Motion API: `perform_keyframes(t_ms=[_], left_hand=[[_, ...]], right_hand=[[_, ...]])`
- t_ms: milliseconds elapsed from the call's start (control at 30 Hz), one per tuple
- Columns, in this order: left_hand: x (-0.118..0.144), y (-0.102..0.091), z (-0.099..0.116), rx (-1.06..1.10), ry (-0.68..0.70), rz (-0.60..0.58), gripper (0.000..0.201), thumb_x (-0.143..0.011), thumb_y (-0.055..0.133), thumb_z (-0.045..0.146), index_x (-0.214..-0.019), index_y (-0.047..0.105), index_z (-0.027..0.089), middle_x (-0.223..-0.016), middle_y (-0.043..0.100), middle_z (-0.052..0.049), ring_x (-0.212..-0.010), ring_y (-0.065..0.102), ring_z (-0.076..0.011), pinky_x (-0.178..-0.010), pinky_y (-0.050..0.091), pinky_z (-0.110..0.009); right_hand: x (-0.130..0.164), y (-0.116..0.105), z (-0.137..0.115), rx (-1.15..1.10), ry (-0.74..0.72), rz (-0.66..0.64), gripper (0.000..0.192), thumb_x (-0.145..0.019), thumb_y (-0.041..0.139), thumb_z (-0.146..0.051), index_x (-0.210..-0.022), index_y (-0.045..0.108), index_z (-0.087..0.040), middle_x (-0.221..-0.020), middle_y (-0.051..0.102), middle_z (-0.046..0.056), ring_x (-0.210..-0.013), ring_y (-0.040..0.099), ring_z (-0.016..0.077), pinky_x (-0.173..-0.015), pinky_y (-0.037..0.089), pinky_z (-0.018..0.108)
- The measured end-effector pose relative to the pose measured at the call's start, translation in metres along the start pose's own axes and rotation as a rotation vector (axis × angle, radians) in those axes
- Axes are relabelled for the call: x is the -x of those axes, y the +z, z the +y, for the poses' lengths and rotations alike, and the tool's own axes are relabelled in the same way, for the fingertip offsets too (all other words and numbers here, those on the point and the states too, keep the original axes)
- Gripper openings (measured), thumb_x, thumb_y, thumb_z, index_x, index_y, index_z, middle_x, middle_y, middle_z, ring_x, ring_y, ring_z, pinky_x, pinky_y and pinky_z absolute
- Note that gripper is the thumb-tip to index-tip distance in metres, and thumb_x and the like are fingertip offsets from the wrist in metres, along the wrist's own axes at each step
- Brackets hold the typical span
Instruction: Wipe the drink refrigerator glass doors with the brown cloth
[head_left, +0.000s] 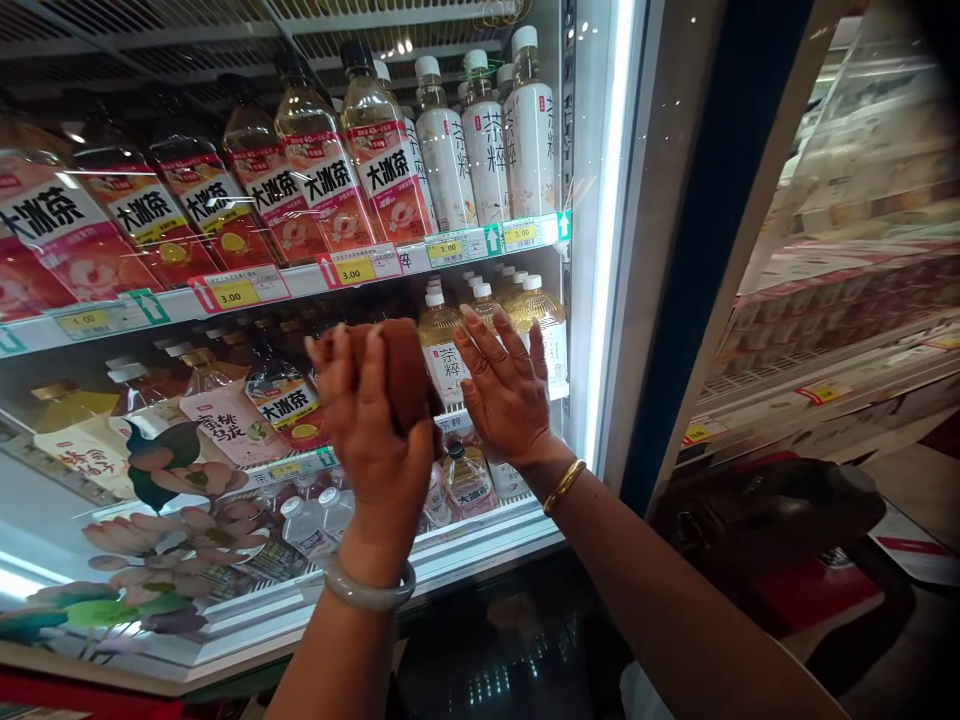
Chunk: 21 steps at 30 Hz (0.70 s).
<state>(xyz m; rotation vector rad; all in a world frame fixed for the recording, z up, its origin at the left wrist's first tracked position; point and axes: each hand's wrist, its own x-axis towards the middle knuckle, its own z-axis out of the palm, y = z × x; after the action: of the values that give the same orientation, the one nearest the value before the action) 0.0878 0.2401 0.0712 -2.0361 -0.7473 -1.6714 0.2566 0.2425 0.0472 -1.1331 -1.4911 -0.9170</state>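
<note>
Supermarket aisle, in front of a lit glass-fronted drinks cooler [600, 300] stocked with bottled tea on white wire shelves [300, 280] edged with yellow price tags. Left hand [371, 430], ringed at the wrist by a pale jade-coloured bangle [369, 592], clenched around a folded brown cloth [401, 370] and pressing it against the glass at the level of the middle shelf. Right hand [506, 385], with a thin gold bangle [564, 487] at the wrist, grip released, fingers spread flat on the pane just beside the cloth, in front of white-labelled bottles of pale yellow tea [450, 350]. Red-labelled bottles of amber iced tea [322, 180] leaning along the upper shelf; a pink-and-green floral sticker [172, 540] covering the lower left glass. Best wiped, by the look of it, in overlapping passes with firm, even pressure, cloth kept folded flat, open palm steadying the door and staying clear of the cleaned patch to avoid fresh prints. A dark bag [765, 520] slumped to the right.
</note>
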Motion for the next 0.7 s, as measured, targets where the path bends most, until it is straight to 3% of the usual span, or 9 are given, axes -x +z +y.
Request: perform_keyframes(t_ms=[100,333,467,600,700], left_hand=[[-0.002,-0.002,-0.002,-0.016,-0.073,0.068,0.090,-0.084,0.065,0.009,-0.165,0.033,0.032,-0.173,0.030,-0.004,-0.162,0.025,-0.0331,-0.135,0.018,-0.056],[0.022,0.026,0.025,0.015,0.065,-0.068,0.090,-0.086,0.061,0.008,-0.167,0.027,0.031,-0.175,0.026,-0.007,-0.163,0.019,-0.0343,-0.132,0.022,-0.060],[0.010,0.016,0.018,0.016,0.075,-0.059,0.092,-0.084,0.058,0.005,-0.167,0.027,0.031,-0.175,0.026,-0.005,-0.163,0.018,-0.0341,-0.133,0.019,-0.061],[-0.006,-0.001,0.006,-0.039,-0.100,0.058,0.091,-0.087,0.060,0.006,-0.167,0.027,0.035,-0.175,0.027,0.002,-0.163,0.020,-0.0325,-0.136,0.016,-0.058],[-0.004,0.003,0.008,-0.044,-0.106,0.071,0.089,-0.089,0.062,0.009,-0.166,0.027,0.036,-0.174,0.028,0.003,-0.162,0.023,-0.0333,-0.135,0.019,-0.057]], right_hand=[[-0.001,-0.002,-0.001,0.024,0.003,-0.016,0.054,-0.106,0.038,-0.031,-0.159,0.043,-0.027,-0.166,0.045,-0.003,-0.164,0.018,0.0161,-0.139,0.001,0.045],[0.000,0.001,-0.001,0.009,0.047,-0.047,0.054,-0.105,0.037,-0.023,-0.158,0.045,-0.026,-0.166,0.045,-0.003,-0.164,0.020,0.0159,-0.139,0.002,0.046],[0.000,0.001,0.001,-0.009,0.029,-0.031,0.056,-0.105,0.038,-0.025,-0.160,0.040,-0.028,-0.166,0.045,-0.003,-0.164,0.021,0.0170,-0.139,0.000,0.048],[-0.002,-0.004,0.002,-0.006,-0.006,-0.032,0.057,-0.105,0.040,-0.030,-0.162,0.037,-0.028,-0.165,0.046,-0.003,-0.164,0.020,0.0170,-0.139,-0.001,0.047],[-0.003,-0.005,0.002,-0.001,-0.001,-0.035,0.055,-0.106,0.039,-0.030,-0.160,0.040,-0.028,-0.165,0.047,-0.003,-0.164,0.021,0.0162,-0.139,-0.001,0.046]])
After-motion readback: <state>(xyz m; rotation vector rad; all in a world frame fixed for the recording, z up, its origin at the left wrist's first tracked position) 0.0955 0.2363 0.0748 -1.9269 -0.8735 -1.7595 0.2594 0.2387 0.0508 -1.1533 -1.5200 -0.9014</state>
